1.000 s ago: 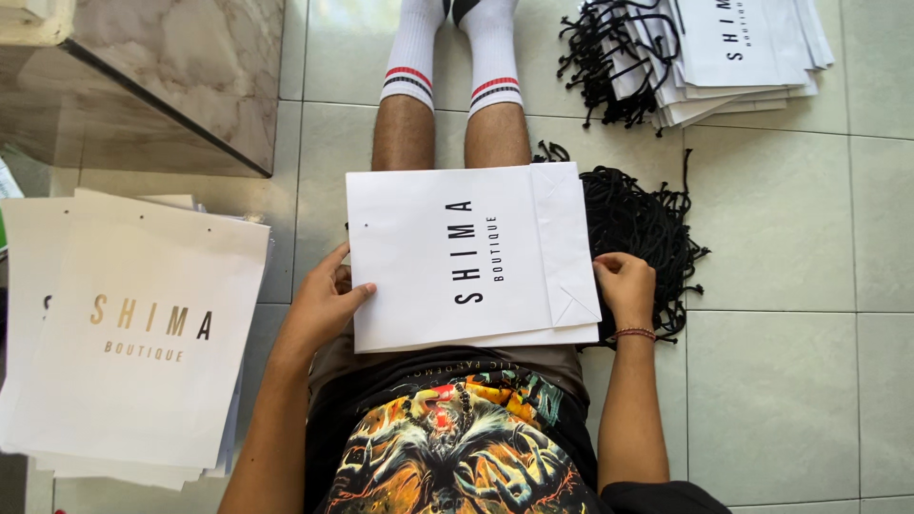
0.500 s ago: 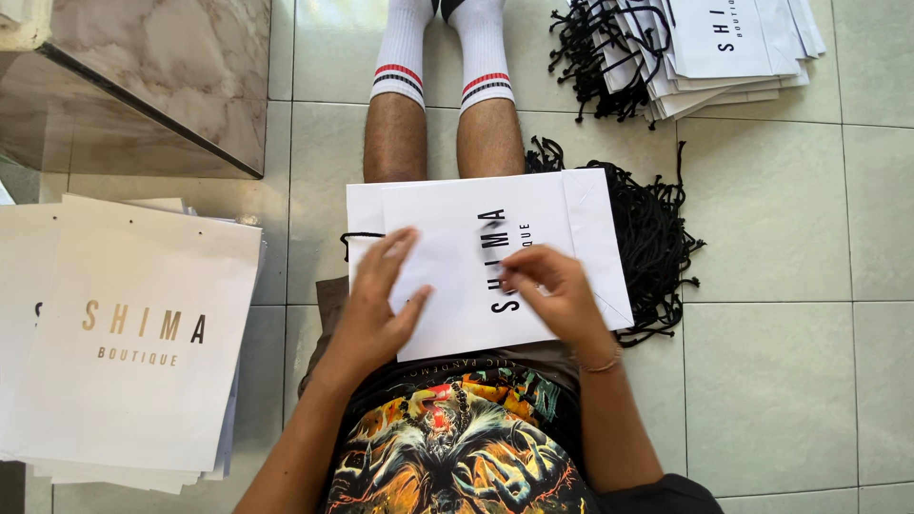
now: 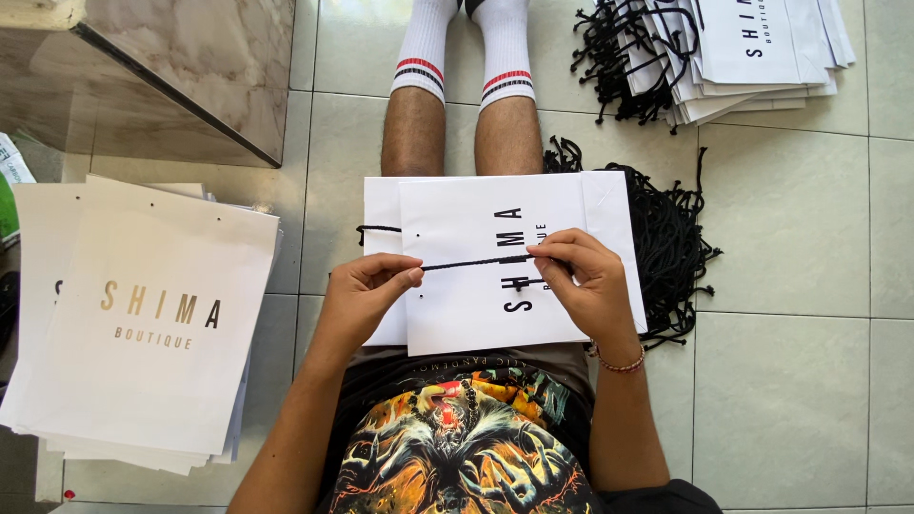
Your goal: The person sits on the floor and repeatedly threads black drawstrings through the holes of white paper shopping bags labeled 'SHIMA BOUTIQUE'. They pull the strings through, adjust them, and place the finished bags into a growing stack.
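While the white paper bag (image 3: 495, 271) lies flat across the person's lap, the left hand (image 3: 367, 286) and right hand (image 3: 586, 281) each pinch an end of a black cord (image 3: 471, 264) stretched over it. Cord looks limp and light, best held near its tips; bag probably thin, easily creased. A loose cord pile (image 3: 666, 238) lies on the tiled floor (image 3: 790, 381) beside it.

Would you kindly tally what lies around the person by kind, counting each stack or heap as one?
Stacks of flat white paper bags: 2, one at the left, one at the top right
White bag on the lap: 1
Heaps of loose black cord: 1
Black cord held taut between left hand and right hand: 1
Total: 5
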